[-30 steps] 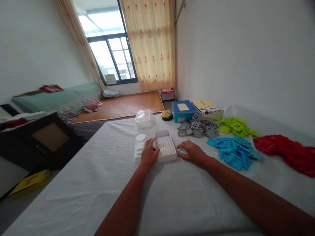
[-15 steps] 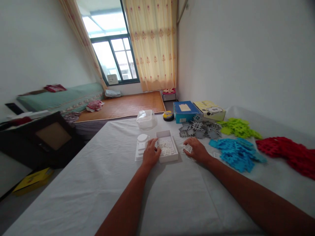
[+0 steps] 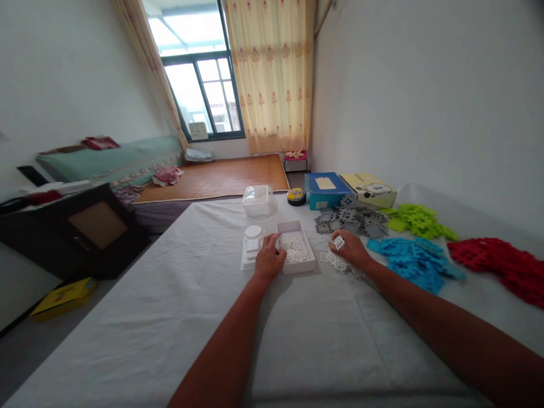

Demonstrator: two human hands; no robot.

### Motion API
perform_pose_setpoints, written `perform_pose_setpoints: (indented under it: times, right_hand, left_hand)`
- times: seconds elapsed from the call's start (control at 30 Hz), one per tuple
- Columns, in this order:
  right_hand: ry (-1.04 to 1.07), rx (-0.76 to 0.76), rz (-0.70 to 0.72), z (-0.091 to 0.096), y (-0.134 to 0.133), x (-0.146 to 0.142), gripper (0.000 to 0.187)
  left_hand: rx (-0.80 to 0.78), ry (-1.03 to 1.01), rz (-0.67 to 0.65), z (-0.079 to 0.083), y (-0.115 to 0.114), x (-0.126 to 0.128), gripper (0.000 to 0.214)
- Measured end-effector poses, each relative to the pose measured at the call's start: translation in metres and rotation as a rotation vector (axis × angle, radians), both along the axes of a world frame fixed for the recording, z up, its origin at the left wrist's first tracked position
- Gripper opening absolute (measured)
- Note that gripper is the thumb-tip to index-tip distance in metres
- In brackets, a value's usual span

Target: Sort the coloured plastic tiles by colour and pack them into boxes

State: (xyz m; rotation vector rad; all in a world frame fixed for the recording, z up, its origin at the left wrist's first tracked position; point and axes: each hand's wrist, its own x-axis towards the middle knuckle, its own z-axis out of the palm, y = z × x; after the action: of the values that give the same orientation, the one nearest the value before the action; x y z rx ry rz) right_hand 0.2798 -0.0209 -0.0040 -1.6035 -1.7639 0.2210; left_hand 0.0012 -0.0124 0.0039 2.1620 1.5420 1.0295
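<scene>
A shallow white open box stands on the cloth-covered table, with many small white lattice pieces inside. My left hand is at its left wall, fingers curled over the rim. Just left of that hand is a white plastic object with a round top, partly hidden by my fingers. My right hand, to the right of the box, pinches a small white square lattice piece between thumb and fingers. Below it lies a loose heap of similar white pieces, partly covered by the hand.
Grey, lime green, blue and red interlocking pieces lie in piles rightward. Behind stand a clear plastic container, a round yellow-and-black tin, a blue box and a yellow box.
My right hand has lifted a white lattice piece slightly, uncovering more of the heap below. My left hand stays at the box's left wall. The whole view has shifted a little.
</scene>
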Motion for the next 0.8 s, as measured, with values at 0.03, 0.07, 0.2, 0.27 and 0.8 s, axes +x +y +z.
perform_pose_setpoints:
  times: [0.03, 0.07, 0.2, 0.27, 0.8]
  right_hand:
    - [0.048, -0.034, -0.003, 0.005, 0.003, -0.001, 0.014]
    - [0.103, -0.059, 0.001, 0.011, 0.008, -0.003, 0.017]
    - [0.335, -0.044, 0.07, 0.042, 0.033, -0.026, 0.027]
    - [0.441, -0.01, 0.111, 0.056, 0.047, -0.048, 0.032]
    - [-0.272, -0.052, 0.509, 0.064, 0.035, -0.087, 0.061]
  left_hand:
    - [0.0, 0.001, -0.001, 0.0, 0.0, 0.0, 0.051]
    - [-0.002, 0.001, -0.001, 0.001, 0.0, 0.0, 0.051]
    - [-0.026, 0.006, 0.001, 0.003, -0.002, 0.001, 0.051]
    - [-0.035, 0.006, 0.007, 0.004, -0.003, 0.001, 0.051]
    - [-0.051, -0.025, -0.007, 0.004, -0.001, 0.001, 0.055]
